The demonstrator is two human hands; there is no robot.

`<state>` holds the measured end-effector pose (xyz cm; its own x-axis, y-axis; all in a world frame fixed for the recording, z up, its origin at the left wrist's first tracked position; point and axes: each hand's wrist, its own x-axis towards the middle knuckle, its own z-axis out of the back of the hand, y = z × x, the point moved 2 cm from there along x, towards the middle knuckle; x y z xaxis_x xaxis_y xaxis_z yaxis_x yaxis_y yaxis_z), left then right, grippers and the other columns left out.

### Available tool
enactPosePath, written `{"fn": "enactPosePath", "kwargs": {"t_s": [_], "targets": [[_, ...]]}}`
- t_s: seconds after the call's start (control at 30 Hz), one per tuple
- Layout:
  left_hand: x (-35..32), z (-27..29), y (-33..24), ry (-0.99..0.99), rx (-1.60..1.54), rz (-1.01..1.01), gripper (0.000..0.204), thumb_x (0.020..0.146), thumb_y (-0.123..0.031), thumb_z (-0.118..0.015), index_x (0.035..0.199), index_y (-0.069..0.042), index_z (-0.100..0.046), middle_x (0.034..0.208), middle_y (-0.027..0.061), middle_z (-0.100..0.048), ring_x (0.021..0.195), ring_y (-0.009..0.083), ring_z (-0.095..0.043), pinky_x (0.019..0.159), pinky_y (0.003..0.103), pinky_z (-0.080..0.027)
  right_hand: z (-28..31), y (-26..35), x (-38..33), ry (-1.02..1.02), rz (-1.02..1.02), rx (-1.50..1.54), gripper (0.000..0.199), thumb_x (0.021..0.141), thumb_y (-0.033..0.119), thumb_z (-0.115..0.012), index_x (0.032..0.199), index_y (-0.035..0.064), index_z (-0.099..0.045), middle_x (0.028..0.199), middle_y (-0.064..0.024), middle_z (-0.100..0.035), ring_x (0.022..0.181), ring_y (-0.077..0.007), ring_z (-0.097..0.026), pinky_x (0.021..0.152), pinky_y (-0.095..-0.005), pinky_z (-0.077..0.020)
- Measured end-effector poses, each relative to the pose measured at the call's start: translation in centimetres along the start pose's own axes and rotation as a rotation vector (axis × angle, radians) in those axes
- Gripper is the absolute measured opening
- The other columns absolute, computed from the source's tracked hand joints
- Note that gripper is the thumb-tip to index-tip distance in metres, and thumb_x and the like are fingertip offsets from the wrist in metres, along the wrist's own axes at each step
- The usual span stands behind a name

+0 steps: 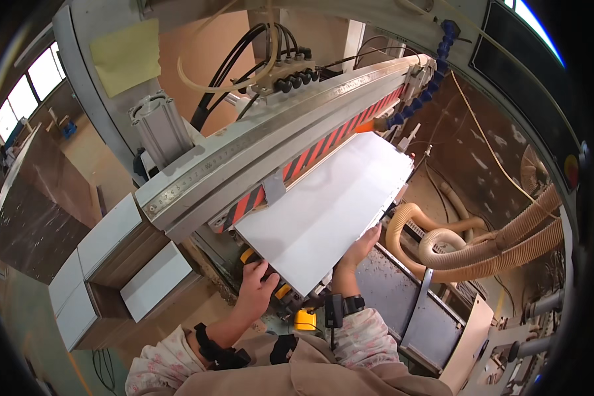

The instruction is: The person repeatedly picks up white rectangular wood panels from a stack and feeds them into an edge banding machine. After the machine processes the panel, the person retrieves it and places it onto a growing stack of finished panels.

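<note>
White panel (pixel 327 204): left hand (pixel 256 285) curled gripping near corner; right hand (pixel 360 247) flat against edge.

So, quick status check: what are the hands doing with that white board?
Left hand gripping near corner of white panel. Right hand flat on its right edge. Panel lies under red-black striped guard bar. Nothing blocking it.
</note>
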<state>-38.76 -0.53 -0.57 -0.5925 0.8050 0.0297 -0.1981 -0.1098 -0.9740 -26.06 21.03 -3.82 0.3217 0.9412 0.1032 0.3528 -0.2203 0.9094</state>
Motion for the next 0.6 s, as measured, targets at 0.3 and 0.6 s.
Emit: {"fn": "enactPosePath", "kwargs": {"t_s": [0.3,0.6], "targets": [[0.5,0.3,0.5,0.007,-0.295,0.038,0.043,0.085,-0.014,-0.052,0.120,0.008,-0.041,0.121,0.0173,-0.039,0.110,0.0228,-0.044,0.090,0.030,-0.037,0.3,-0.9,-0.6,0.094,0.161,0.036,0.053,0.095,0.038,-0.029,0.130,-0.0020,-0.026,0.130,-0.0144,-0.035,0.120,-0.0235,-0.035,0.101,-0.0347,-0.0287],[0.7,-0.1,-0.8,0.067,0.049,-0.084,0.056,0.081,-0.021,-0.058,0.119,0.014,-0.034,0.120,0.0253,-0.031,0.112,0.0367,-0.032,0.098,0.038,-0.027,0.4,-0.8,-1.2,0.161,0.205,-0.099,0.056,0.094,0.036,-0.035,0.130,-0.0072,-0.027,0.131,-0.0179,-0.033,0.121,-0.0254,-0.032,0.102,-0.0347,-0.0241]]}}
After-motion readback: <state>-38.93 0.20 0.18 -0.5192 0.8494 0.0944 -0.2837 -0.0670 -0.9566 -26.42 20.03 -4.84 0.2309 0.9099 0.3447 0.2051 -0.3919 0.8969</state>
